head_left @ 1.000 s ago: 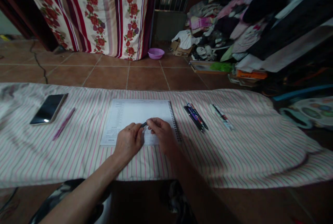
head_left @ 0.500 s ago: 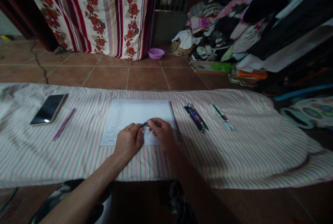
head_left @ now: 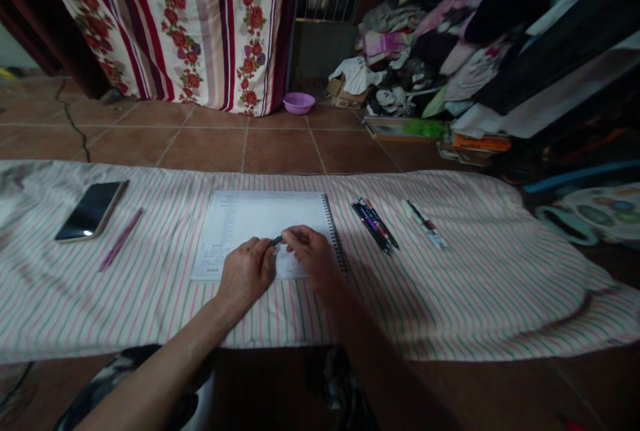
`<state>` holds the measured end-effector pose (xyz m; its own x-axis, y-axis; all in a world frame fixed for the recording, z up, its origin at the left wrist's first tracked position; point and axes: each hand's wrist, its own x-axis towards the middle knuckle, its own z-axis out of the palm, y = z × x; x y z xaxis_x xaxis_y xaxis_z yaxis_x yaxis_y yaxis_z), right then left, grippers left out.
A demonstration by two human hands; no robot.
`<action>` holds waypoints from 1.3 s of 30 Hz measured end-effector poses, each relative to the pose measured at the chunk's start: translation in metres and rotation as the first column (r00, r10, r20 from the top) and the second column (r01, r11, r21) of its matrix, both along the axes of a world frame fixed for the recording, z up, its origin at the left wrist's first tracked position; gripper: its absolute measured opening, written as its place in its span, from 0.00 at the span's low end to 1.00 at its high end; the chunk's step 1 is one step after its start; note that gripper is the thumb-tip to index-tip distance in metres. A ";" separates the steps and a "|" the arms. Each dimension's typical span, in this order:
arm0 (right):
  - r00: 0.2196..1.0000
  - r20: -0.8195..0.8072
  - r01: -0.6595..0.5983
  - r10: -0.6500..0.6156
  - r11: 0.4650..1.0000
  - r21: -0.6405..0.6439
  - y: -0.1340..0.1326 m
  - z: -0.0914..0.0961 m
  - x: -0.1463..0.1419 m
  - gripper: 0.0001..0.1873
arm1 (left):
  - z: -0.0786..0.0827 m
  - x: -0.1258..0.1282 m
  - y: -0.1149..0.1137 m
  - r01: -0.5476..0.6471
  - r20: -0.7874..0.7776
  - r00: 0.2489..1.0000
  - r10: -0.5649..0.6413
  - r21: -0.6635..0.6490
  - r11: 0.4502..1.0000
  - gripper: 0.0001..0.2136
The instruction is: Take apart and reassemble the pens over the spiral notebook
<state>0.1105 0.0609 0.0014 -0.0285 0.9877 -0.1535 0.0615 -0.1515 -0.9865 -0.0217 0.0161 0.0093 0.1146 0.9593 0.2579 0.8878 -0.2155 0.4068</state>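
Dark pen-like object held in both hands above a spiral notebook

Left hand: closed around one end of the dark pen-like object. Right hand: pinching the other end between thumb and fingertips. Directly beneath: the spiral notebook, lying open on a table with a striped cloth, binding along the right edge. On the page: a column of small print down the left side, a faint line along the top, and bolder characters near the lower left corner, all too small to read. To the left of the notebook: a purple pen, slanted, near a dark-screened phone. To the right: a cluster of pens, side by side, with patterned barrels; farther right, apart from these, a white pen with red and blue markings. Any brand name on pens or phone: not legible. Beyond, on the tiled floor: a purple basin beside a floral curtain.
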 end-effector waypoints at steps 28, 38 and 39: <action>0.991 -0.129 0.015 -0.024 0.998 -0.068 0.000 0.004 0.016 0.16 | 0.005 0.001 -0.003 -0.007 -0.009 1.000 0.007 -0.061 0.998 0.12; 0.996 0.033 0.079 -0.081 0.996 0.044 0.007 0.004 0.033 0.16 | 0.004 0.001 -0.003 -0.013 -0.040 0.999 0.010 -0.066 0.998 0.13; 0.988 0.129 0.073 -0.088 0.991 0.115 0.008 0.004 0.037 0.14 | 0.004 0.001 -0.003 -0.012 -0.042 0.999 0.010 -0.059 0.998 0.13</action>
<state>0.1477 0.0687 0.0057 0.0653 0.9970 -0.0416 0.1861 -0.0531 -0.9811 -0.0209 0.0130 0.0128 0.1136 0.9739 0.1963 0.9063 -0.1825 0.3813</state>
